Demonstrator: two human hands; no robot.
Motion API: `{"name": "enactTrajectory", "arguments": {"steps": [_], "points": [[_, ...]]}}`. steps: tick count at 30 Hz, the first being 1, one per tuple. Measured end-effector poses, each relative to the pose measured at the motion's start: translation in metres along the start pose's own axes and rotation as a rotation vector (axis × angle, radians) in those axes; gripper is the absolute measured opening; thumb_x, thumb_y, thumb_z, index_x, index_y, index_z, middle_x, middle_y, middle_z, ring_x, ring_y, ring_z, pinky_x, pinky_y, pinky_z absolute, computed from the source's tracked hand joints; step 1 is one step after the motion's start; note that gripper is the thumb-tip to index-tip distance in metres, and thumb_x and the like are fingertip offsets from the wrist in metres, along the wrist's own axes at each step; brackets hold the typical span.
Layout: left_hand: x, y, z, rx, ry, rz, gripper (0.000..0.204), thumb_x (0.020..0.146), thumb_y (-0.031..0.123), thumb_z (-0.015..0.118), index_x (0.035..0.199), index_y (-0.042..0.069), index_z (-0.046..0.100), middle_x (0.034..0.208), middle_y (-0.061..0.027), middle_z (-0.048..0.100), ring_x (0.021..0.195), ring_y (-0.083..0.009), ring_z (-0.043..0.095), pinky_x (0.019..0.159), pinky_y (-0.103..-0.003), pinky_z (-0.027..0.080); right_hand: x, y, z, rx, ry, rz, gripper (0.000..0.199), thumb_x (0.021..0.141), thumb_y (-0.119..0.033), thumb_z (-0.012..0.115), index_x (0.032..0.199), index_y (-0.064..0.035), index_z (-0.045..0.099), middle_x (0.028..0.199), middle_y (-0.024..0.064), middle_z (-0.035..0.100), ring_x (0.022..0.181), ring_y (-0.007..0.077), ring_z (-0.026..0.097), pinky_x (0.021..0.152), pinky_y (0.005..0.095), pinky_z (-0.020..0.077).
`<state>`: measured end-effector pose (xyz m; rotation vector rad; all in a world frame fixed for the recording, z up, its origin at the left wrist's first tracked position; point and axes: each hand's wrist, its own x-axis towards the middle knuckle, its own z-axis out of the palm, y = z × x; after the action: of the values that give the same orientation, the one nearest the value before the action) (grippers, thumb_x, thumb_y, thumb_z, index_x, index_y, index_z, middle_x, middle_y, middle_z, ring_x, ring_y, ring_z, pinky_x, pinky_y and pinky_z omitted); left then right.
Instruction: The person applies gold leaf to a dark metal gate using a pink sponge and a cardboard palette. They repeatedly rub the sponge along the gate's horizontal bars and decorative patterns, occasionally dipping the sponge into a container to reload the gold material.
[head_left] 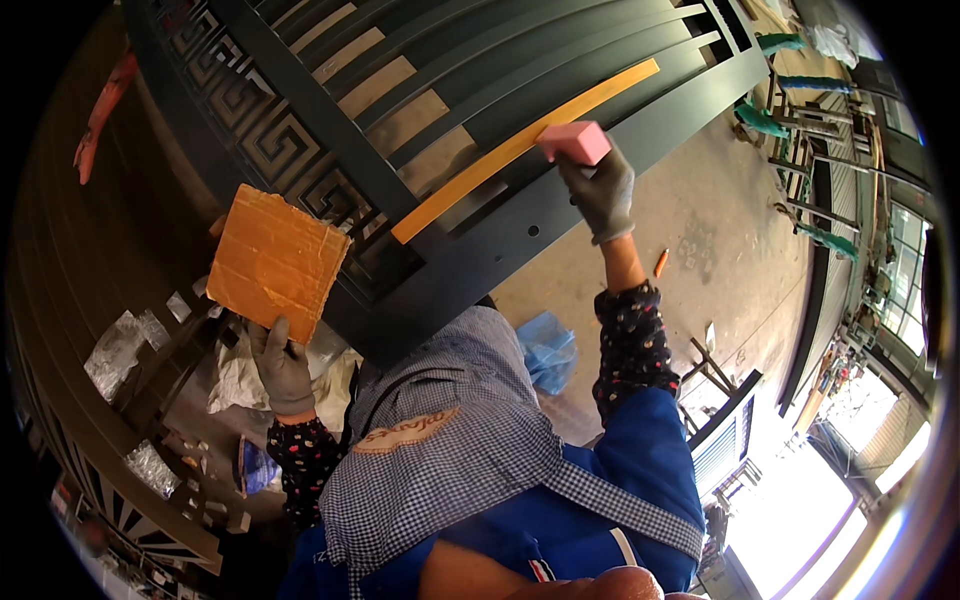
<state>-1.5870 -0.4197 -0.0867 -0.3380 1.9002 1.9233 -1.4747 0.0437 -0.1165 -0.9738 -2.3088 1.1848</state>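
My left hand [283,372], in a grey glove, pinches the lower edge of a rough-edged square of orange-stained cardboard [275,262] and holds it beside the panel's corner. My right hand [602,192], gloved too, grips a pink block [577,142], perhaps a sponge. The block is at a yellow-orange slat [520,145], near the middle of its length; whether they touch, I cannot tell. That slat runs parallel to the near rail of a dark grey slatted panel [480,262], whose other slats are grey. A key-pattern band [262,138] runs along the panel's left side.
An orange marker-like object [661,263] and a crumpled blue plastic bag [547,352] lie on the floor to the right. Racks with green-wrapped bars [815,84] stand at far right. Crumpled foil pieces [118,352] sit at left, and a red glove-like object [104,118] hangs beyond.
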Motion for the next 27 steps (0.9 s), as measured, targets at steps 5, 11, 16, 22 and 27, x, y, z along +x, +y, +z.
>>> {"name": "enactTrajectory", "arguments": {"steps": [5, 11, 16, 22, 27], "points": [[-0.002, 0.001, 0.004, 0.025, 0.053, -0.039, 0.031, 0.097, 0.017, 0.062, 0.126, 0.005, 0.064, 0.118, 0.0057, 0.06, 0.085, 0.0012, 0.05, 0.06, -0.012, 0.038, 0.032, 0.005, -0.024, -0.076, 0.194, 0.015, 0.033, 0.082, -0.023, 0.081, 0.107, -0.0037, 0.071, 0.089, 0.0101, 0.074, 0.078, 0.0185, 0.073, 0.072, 0.0319, 0.0558], [0.012, -0.026, -0.02, 0.841, -0.167, 0.882, 0.039, 0.096, 0.0, 0.056, 0.134, 0.009, 0.061, 0.137, -0.0109, 0.057, 0.116, -0.0233, 0.058, 0.096, -0.032, 0.049, 0.045, 0.015, -0.018, -0.212, 0.186, 0.006, 0.036, 0.08, -0.024, 0.081, 0.109, -0.0046, 0.069, 0.091, 0.0121, 0.074, 0.078, 0.0251, 0.074, 0.073, 0.034, 0.0566], [0.008, -0.031, -0.034, 0.806, -0.182, 0.685, 0.045, 0.095, -0.007, 0.054, 0.136, 0.011, 0.06, 0.144, -0.017, 0.054, 0.127, -0.0341, 0.055, 0.106, -0.039, 0.045, -0.001, -0.008, 0.009, -0.037, 0.029, -0.17, 0.039, 0.08, -0.019, 0.082, 0.114, -0.0031, 0.068, 0.1, 0.0146, 0.072, 0.089, 0.0261, 0.074, 0.076, 0.0346, 0.0573], [0.004, -0.021, -0.024, 0.328, -0.08, 0.313, 0.034, 0.099, 0.004, 0.056, 0.133, 0.004, 0.061, 0.13, -0.0063, 0.057, 0.109, -0.0159, 0.056, 0.089, -0.026, 0.048, 0.0, -0.017, 0.016, -0.098, 0.11, -0.071, 0.034, 0.082, -0.022, 0.081, 0.109, -0.0044, 0.069, 0.101, 0.0145, 0.071, 0.089, 0.0326, 0.072, 0.078, 0.0383, 0.057], [0.001, -0.019, -0.015, 0.267, -0.011, 0.251, 0.033, 0.1, 0.014, 0.06, 0.131, 0.003, 0.062, 0.118, 0.0032, 0.059, 0.087, -0.0014, 0.05, 0.065, -0.013, 0.04, -0.038, -0.037, 0.043, -0.18, 0.002, -0.259, 0.036, 0.08, -0.02, 0.082, 0.11, -0.0073, 0.067, 0.102, 0.0151, 0.071, 0.091, 0.0355, 0.071, 0.078, 0.0408, 0.0574]]}}
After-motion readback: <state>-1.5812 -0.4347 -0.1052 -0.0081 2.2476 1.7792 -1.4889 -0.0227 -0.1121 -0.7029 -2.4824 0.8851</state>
